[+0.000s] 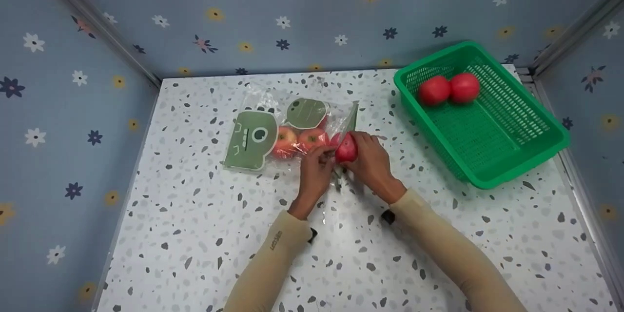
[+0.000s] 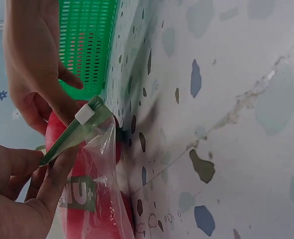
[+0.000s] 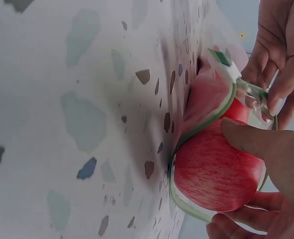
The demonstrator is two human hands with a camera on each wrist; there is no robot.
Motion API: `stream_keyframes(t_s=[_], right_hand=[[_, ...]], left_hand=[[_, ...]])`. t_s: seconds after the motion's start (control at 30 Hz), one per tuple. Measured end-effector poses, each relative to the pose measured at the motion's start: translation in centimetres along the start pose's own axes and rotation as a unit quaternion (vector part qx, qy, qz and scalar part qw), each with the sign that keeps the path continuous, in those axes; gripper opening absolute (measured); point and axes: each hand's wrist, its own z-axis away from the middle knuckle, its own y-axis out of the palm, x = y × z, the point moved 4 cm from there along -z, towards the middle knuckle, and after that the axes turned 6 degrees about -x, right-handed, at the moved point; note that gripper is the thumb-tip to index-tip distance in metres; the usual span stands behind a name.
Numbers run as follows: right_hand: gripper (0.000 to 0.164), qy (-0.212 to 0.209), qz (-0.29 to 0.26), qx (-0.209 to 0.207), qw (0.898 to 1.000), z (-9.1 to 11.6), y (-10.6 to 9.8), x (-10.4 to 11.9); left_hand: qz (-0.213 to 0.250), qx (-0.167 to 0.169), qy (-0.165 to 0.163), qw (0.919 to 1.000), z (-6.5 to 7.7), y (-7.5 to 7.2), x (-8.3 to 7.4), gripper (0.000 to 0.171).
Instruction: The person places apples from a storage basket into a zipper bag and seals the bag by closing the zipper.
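Note:
A clear zip bag [image 1: 253, 144] with green cartoon prints lies on the speckled table, several red apples [image 1: 285, 141] inside. At its mouth, my right hand [image 1: 373, 161] grips another red apple [image 3: 217, 167], thumb on top and fingers beneath. The green-edged opening surrounds this apple in the right wrist view. My left hand [image 1: 316, 170] pinches the bag's green rim between thumb and fingers, close to the white slider [image 2: 84, 114]. In the left wrist view the right hand [image 2: 37, 59] hides part of the apple.
To the right stands a green plastic basket [image 1: 487, 183] with two red apples [image 1: 449, 89] in its far left corner. Flower-patterned walls [image 1: 312, 19] enclose the table's back and sides. Speckled tabletop [image 1: 195, 239] extends in front of the bag.

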Motion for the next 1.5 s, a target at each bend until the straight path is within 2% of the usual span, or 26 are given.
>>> stream_keyframes(t_s=[0.17, 0.47, 0.73, 0.93, 1.2, 1.3, 1.5], right_hand=[[0.079, -0.004, -0.01, -0.001, 1.0, 0.0, 0.4, 0.1], [0.085, 0.023, -0.02, 0.074, 0.997, -0.1, 0.1, -0.7], [0.082, 0.055, -0.053, 0.066, 0.995, -0.6, 0.6, -0.5], [0.079, 0.036, -0.058, 0.061, 0.996, -0.5, 1.3, 0.3], [0.075, 0.017, -0.038, 0.064, 0.997, -0.4, 1.0, -0.1], [0.071, 0.007, -0.007, 0.063, 0.998, -0.4, 0.9, -0.1], [0.061, -0.048, 0.057, 0.035, 0.997, -0.4, 1.2, 0.6]], left_hand=[[0.007, -0.002, 0.004, 1.0, 0.0, 0.0, 0.2, 0.026], [0.008, -0.003, 0.012, 0.9999, 0.0, -0.1, 0.2, 0.025], [0.008, -0.003, 0.011, 0.9999, 0.0, -0.1, 0.1, 0.025], [0.003, -0.001, 0.003, 1.0, 0.0, 0.0, 0.3, 0.025], [0.006, 0.001, 0.001, 1.0, 0.1, 0.0, 0.1, 0.025], [0.009, -0.001, 0.002, 1.0, 0.1, 0.0, 0.0, 0.026], [-0.002, 0.0, -0.008, 1.0, 0.0, 0.0, 0.1, 0.025]])
